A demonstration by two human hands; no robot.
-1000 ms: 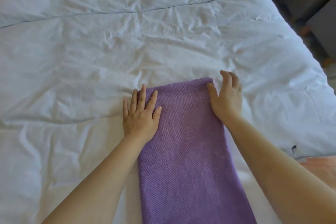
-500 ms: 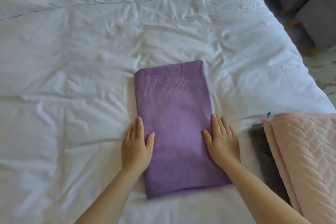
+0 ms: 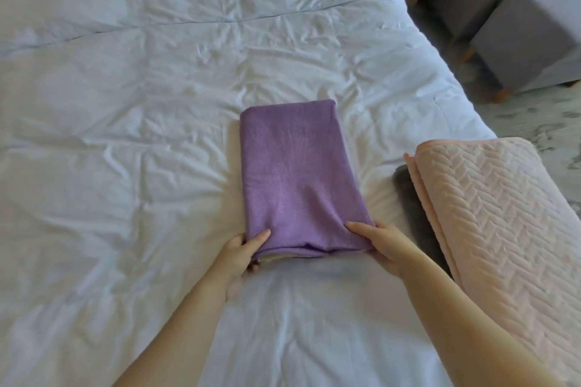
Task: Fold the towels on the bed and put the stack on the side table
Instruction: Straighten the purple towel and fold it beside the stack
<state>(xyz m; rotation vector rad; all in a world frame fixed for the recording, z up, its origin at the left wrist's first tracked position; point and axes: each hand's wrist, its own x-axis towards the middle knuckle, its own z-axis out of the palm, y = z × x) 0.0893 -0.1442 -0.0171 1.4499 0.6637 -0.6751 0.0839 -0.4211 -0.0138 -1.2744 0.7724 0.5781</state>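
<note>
Left hand (image 3: 242, 256) and right hand (image 3: 382, 245) pinched the purple towel (image 3: 295, 173) by its near corners, thumbs on top, and it looked soft, light and floppy, so grabbing both corners made sense.

Matt woven purple towel (image 3: 295, 173) on creased cotton sheet (image 3: 125, 135).

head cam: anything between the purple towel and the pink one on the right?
Head view: a strip of white bed cover beside the purple towel, then the edge of a dark grey towel poking out from under the pink towel.
</note>
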